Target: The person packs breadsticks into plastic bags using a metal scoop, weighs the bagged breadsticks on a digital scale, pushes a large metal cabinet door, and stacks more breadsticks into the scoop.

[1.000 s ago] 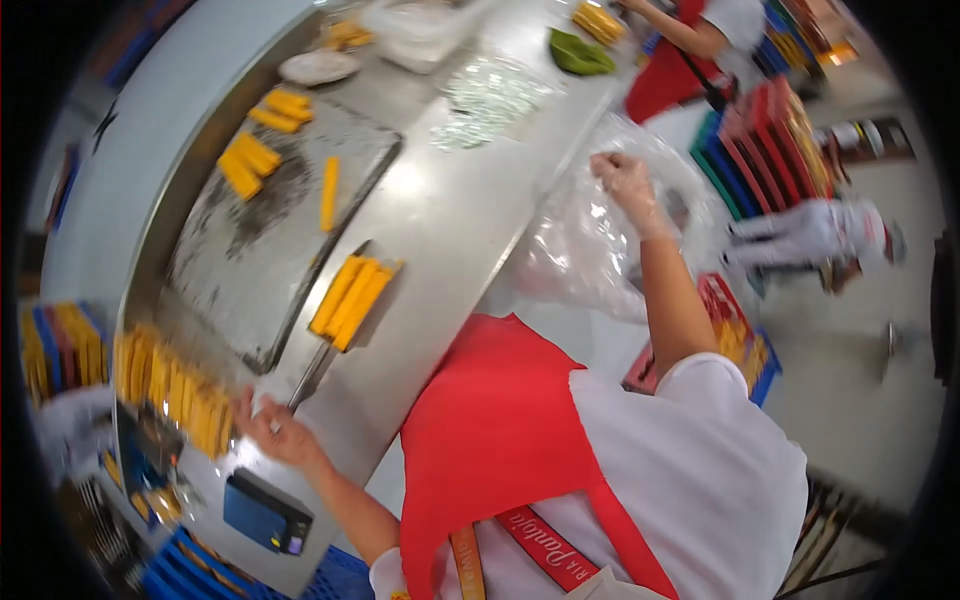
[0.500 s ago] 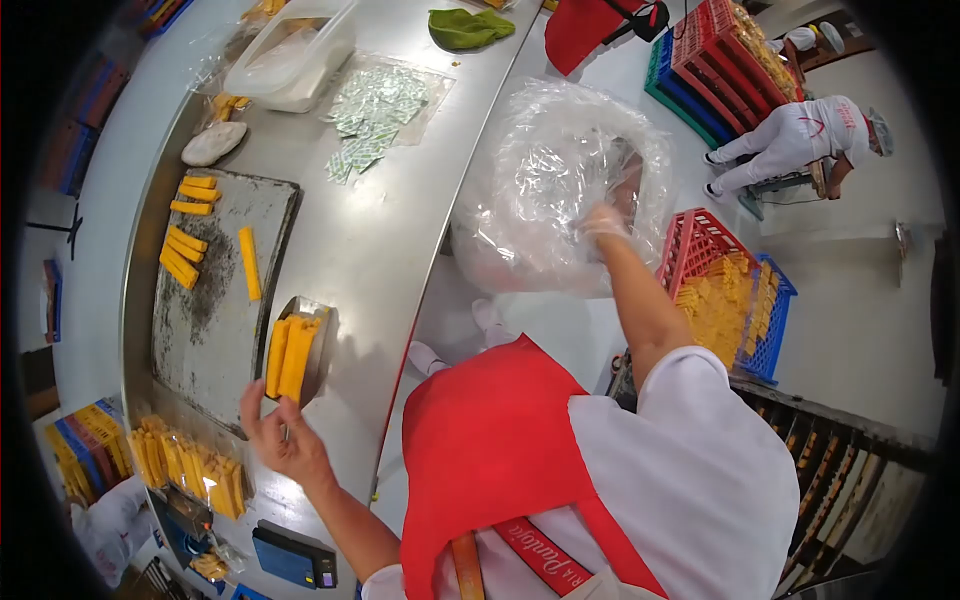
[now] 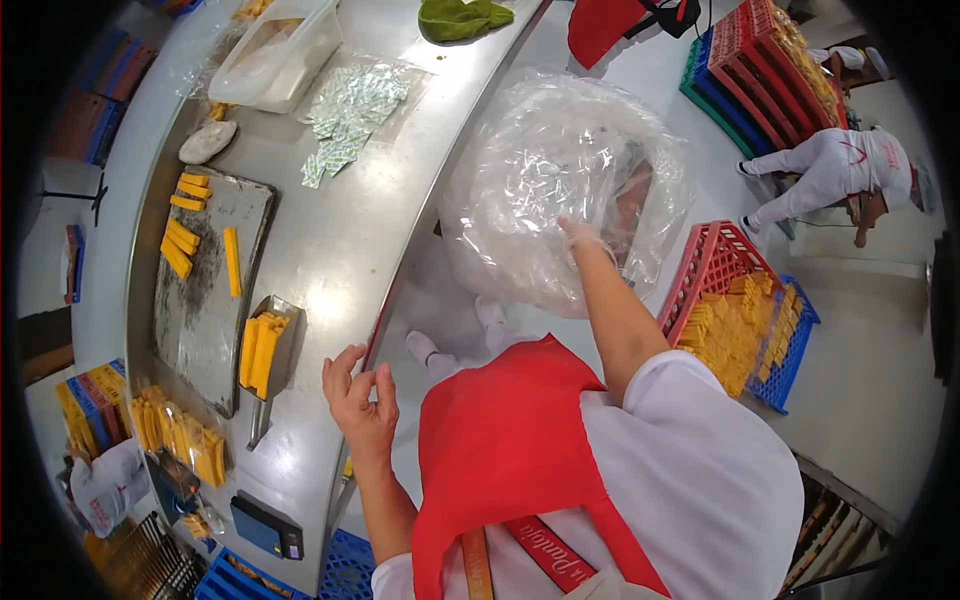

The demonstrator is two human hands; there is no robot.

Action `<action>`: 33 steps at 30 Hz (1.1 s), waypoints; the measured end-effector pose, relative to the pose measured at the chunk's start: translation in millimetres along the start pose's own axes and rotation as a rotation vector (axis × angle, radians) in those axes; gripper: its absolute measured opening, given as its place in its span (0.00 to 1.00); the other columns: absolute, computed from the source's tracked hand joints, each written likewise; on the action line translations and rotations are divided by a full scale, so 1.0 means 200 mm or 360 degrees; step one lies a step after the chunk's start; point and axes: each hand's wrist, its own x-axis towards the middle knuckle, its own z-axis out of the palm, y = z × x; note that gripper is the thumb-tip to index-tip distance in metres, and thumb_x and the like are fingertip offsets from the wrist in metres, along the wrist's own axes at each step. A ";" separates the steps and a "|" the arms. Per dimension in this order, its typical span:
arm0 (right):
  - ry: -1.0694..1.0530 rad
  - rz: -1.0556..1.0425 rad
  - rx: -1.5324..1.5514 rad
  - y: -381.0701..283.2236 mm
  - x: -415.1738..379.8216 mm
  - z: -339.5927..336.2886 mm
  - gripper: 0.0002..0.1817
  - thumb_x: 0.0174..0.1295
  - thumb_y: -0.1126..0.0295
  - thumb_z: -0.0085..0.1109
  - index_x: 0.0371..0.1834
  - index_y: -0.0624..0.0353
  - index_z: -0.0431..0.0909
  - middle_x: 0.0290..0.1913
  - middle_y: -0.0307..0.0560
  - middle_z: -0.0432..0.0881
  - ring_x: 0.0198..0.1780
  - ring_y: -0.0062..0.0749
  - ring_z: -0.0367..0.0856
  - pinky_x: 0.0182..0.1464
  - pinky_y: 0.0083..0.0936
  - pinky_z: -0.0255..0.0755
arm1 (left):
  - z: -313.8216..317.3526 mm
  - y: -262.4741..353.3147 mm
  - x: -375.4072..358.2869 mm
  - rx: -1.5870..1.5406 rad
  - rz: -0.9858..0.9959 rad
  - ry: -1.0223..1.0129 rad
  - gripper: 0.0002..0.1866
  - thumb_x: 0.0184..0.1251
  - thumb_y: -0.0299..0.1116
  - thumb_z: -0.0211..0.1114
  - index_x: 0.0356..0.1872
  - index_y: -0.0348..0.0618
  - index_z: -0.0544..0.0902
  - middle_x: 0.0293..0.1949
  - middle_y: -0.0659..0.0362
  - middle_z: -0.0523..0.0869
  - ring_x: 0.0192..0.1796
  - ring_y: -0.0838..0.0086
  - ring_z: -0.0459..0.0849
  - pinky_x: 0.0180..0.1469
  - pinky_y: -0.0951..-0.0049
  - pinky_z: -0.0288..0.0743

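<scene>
My left hand is raised by the table's near edge, holding nothing, its fingers apart and bent. Beside it on the table rests a metal scoop loaded with yellow-orange sticks. My right hand reaches into a large bundle of clear plastic bags and its fingers pinch the clear plastic; shiny film partly hides the fingertips. A dark flat tray behind the scoop carries several loose sticks.
Small printed packets and a white tub sit farther along the table. Filled bags of sticks and a scale are at the near end. A red crate stands right; a co-worker bends beyond.
My left hand has let go of the scoop and moved right, off to the table's edge. My right hand has shifted slightly left and down over the plastic.
</scene>
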 end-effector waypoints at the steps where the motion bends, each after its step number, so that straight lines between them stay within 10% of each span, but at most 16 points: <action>1: -0.0003 -0.0008 0.0006 0.05 0.10 0.01 0.24 0.69 0.56 0.56 0.54 0.67 0.83 0.57 0.68 0.82 0.60 0.49 0.83 0.60 0.39 0.76 | 0.01 0.01 0.00 0.0005 0.0004 0.0008 0.08 0.62 0.28 0.71 0.28 0.43 0.80 0.55 0.56 0.84 0.59 0.57 0.82 0.71 0.41 0.63; 7: 0.0126 -0.0428 -0.0559 0.15 0.24 0.02 0.12 0.64 0.65 0.62 0.42 0.63 0.83 0.41 0.54 0.83 0.39 0.36 0.80 0.40 0.32 0.73 | 0.05 0.10 -0.04 -0.0015 -0.0048 -0.0022 0.06 0.63 0.29 0.71 0.29 0.42 0.81 0.55 0.54 0.84 0.58 0.56 0.82 0.70 0.42 0.63; 9: 0.0186 -0.0808 -0.0532 0.11 0.20 -0.07 0.08 0.63 0.68 0.63 0.38 0.61 0.83 0.35 0.49 0.83 0.32 0.32 0.79 0.34 0.30 0.72 | 0.08 0.10 -0.05 -0.0046 -0.0088 -0.0078 0.04 0.63 0.26 0.71 0.36 0.41 0.84 0.54 0.51 0.85 0.59 0.55 0.81 0.68 0.57 0.69; 12: -0.0481 -0.0673 0.0927 -0.08 0.00 -0.29 0.10 0.60 0.74 0.67 0.44 0.62 0.84 0.32 0.44 0.86 0.26 0.29 0.81 0.31 0.23 0.75 | 0.14 0.15 0.01 -0.0282 -0.0159 -0.0059 0.12 0.64 0.26 0.71 0.47 0.39 0.83 0.55 0.49 0.84 0.59 0.57 0.82 0.64 0.64 0.74; 22: -0.1548 -0.0479 0.1301 -0.63 -0.87 -0.51 0.06 0.63 0.71 0.67 0.37 0.60 0.80 0.28 0.38 0.79 0.21 0.16 0.68 0.24 0.14 0.60 | 0.35 0.27 0.32 -0.1528 -0.0626 -0.0258 0.23 0.73 0.37 0.65 0.64 0.37 0.77 0.59 0.52 0.83 0.58 0.65 0.84 0.59 0.68 0.76; 28: -0.1776 -0.1182 0.0521 -0.71 -1.04 -0.46 0.07 0.67 0.71 0.64 0.43 0.60 0.78 0.28 0.37 0.77 0.20 0.15 0.66 0.20 0.14 0.60 | 0.18 0.24 0.46 -0.2193 -0.0869 -0.0359 0.29 0.75 0.47 0.63 0.68 0.38 0.73 0.62 0.52 0.81 0.62 0.67 0.81 0.63 0.66 0.76; 33: -0.1765 -0.0136 0.1356 -0.86 -1.05 -0.31 0.05 0.69 0.71 0.61 0.36 0.56 0.75 0.24 0.34 0.72 0.17 0.14 0.61 0.17 0.14 0.55 | 0.13 0.23 0.42 -0.2206 -0.0362 -0.0495 0.29 0.62 0.38 0.76 0.62 0.35 0.79 0.59 0.53 0.84 0.57 0.69 0.83 0.59 0.67 0.80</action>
